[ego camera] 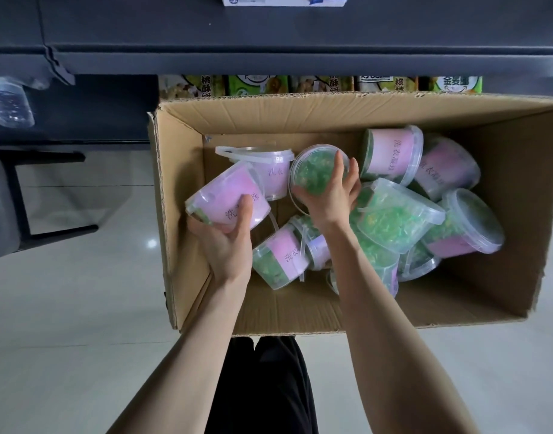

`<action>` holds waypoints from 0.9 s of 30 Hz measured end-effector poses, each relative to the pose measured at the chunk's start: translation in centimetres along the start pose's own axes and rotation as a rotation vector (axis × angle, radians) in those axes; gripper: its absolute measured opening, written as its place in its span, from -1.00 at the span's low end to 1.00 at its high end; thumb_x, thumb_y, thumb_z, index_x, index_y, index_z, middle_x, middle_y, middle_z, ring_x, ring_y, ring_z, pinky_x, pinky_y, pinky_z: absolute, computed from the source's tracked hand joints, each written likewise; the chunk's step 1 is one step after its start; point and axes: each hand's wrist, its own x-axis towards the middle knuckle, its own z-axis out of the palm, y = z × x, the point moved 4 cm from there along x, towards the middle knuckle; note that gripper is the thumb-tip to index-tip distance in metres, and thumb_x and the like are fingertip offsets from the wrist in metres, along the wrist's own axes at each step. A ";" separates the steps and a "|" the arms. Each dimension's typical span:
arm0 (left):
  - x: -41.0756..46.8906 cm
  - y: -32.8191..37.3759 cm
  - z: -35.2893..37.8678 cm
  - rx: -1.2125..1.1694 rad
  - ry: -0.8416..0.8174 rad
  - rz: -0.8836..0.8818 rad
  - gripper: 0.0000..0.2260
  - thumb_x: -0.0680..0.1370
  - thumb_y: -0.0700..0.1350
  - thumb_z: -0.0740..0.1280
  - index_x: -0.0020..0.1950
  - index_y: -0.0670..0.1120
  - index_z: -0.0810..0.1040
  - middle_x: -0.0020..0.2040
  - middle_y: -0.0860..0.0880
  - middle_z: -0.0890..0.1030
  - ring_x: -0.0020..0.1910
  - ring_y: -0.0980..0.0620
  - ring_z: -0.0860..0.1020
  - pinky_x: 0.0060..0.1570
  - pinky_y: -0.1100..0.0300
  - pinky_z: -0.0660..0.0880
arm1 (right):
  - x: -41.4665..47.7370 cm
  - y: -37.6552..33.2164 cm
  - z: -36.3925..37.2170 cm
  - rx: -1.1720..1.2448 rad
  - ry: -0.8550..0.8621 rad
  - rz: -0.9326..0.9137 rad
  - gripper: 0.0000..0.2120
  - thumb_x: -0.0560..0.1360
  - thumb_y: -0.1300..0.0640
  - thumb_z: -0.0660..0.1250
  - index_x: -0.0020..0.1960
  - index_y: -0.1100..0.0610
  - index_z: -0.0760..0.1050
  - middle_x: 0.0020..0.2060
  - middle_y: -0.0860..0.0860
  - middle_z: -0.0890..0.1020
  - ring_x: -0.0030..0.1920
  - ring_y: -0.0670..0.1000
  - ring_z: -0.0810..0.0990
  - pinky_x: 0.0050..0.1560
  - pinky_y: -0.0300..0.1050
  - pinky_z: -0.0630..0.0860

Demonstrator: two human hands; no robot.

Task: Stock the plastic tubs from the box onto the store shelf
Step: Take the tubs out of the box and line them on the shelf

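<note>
An open cardboard box (181,189) on the floor holds several clear plastic tubs with pink labels and green contents. My left hand (228,239) grips one pink-labelled tub (225,195) lying on its side at the box's left wall. My right hand (334,195) wraps around another tub (315,167), whose round green end faces the camera, near the box's middle. More tubs (397,214) are piled loosely at the right and beneath my forearms. The dark store shelf (268,36) runs across the top.
Green and yellow packets (300,86) line the lowest shelf behind the box. A clear container (10,104) sits on a dark shelf at the left. A black frame (21,195) stands on the pale tiled floor. A blue-and-white box (284,0) rests on the upper shelf.
</note>
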 end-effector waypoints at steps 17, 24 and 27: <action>-1.8 2.5 -2.2 -0.110 -0.112 0.054 -0.45 0.37 -0.14 0.51 0.22 -0.12 0.26 0.09 0.01 0.56 0.00 0.21 0.60 -0.11 0.42 0.49 | -4.3 -0.9 -4.2 0.090 0.131 -0.121 -0.06 0.19 -0.15 0.57 0.44 -0.03 0.21 0.40 0.10 0.21 0.39 0.17 0.19 0.42 0.15 0.14; -8.8 10.8 -7.6 -0.139 -0.255 0.221 -0.28 0.28 0.11 0.51 0.34 -0.07 0.30 0.13 0.09 0.56 0.07 0.22 0.57 0.04 0.21 0.53 | -17.2 -2.1 -14.3 0.665 0.006 -0.116 -0.35 0.12 -0.15 0.52 0.21 -0.21 0.50 0.24 -0.09 0.37 0.19 -0.36 0.38 0.04 -0.48 0.44; -13.3 14.5 -9.7 -0.174 -0.371 0.285 -0.30 0.30 0.02 0.50 0.33 -0.12 0.28 0.14 0.00 0.55 0.02 0.21 0.59 -0.07 0.40 0.50 | -22.1 -2.9 -19.0 0.786 -0.064 -0.149 -0.45 0.13 -0.12 0.50 0.13 -0.19 0.57 0.26 0.06 0.50 0.24 -0.01 0.52 0.19 -0.01 0.53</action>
